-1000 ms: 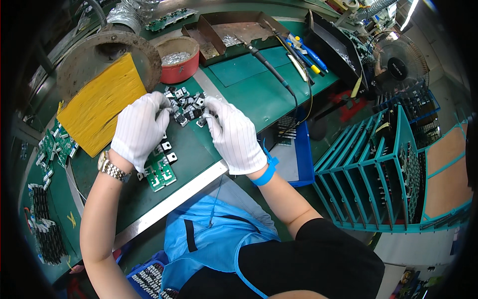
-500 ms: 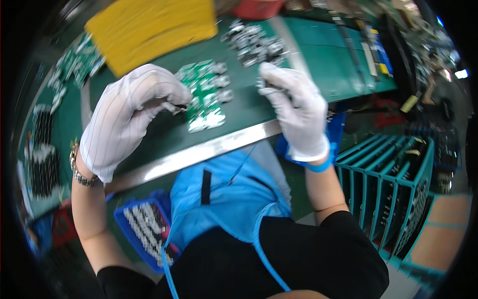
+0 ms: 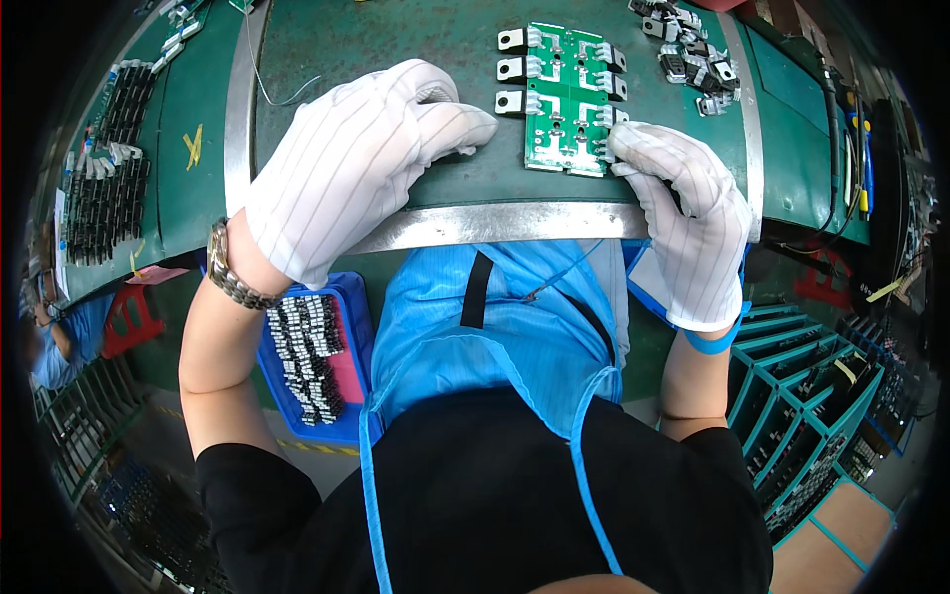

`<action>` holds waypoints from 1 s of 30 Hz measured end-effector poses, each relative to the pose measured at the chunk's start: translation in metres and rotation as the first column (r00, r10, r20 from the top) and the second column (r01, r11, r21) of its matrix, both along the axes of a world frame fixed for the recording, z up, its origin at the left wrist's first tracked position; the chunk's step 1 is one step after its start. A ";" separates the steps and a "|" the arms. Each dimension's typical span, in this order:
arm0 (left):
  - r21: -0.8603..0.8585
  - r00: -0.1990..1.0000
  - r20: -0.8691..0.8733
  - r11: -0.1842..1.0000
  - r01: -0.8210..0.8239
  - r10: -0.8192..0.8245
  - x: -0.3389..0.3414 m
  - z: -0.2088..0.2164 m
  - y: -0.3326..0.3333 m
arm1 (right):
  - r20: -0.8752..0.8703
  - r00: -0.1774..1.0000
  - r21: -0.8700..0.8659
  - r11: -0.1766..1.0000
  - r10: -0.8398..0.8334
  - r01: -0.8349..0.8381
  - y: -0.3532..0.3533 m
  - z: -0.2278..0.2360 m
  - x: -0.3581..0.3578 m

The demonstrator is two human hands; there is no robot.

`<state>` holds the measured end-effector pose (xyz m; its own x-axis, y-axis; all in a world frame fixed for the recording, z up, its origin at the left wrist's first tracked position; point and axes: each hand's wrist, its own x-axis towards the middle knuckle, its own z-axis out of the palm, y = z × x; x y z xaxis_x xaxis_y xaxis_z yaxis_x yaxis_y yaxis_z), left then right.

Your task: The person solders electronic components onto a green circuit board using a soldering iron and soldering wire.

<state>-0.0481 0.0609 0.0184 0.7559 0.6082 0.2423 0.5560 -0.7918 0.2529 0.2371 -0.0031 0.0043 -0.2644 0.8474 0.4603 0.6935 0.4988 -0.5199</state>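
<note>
A green circuit board (image 3: 569, 104) lies on the bench, with black, metal-tabbed transistors (image 3: 515, 70) along its left edge and more along its right edge. My right hand (image 3: 685, 203), in a white striped glove, pinches at the board's lower right edge. Leads of a transistor show at its fingertips, while the body is mostly covered. Left of the board, apart from it, my left hand (image 3: 361, 148) hovers in a matching glove. Its fingers are curled together, with a small dark bit under the fingertips that is too hidden to name.
Loose transistors (image 3: 693, 61) are heaped at the back right. Metal strips (image 3: 495, 224) edge the green bench. Rows of black parts (image 3: 117, 188) stand at far left. A blue bin (image 3: 351, 317) of parts sits below the bench, and a teal rack (image 3: 792, 396) stands at right.
The view has shifted; the yellow sheet is out of sight and the board appears farther right. My right hand has come from beside the board to its right edge. My left hand stays left of it.
</note>
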 end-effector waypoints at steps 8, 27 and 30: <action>0.007 0.992 0.120 0.999 -0.050 0.049 -0.005 -0.005 -0.003 | 0.005 1.000 -0.007 1.000 0.000 0.000 0.000 0.001 0.000; 0.032 0.982 0.176 0.996 -0.082 0.075 0.027 0.006 -0.017 | 0.041 0.998 0.057 0.998 -0.039 0.036 0.002 -0.004 0.000; 0.073 0.978 0.207 0.996 -0.043 0.027 0.034 -0.001 -0.014 | 0.077 0.996 0.061 0.997 -0.044 0.039 0.001 -0.001 0.000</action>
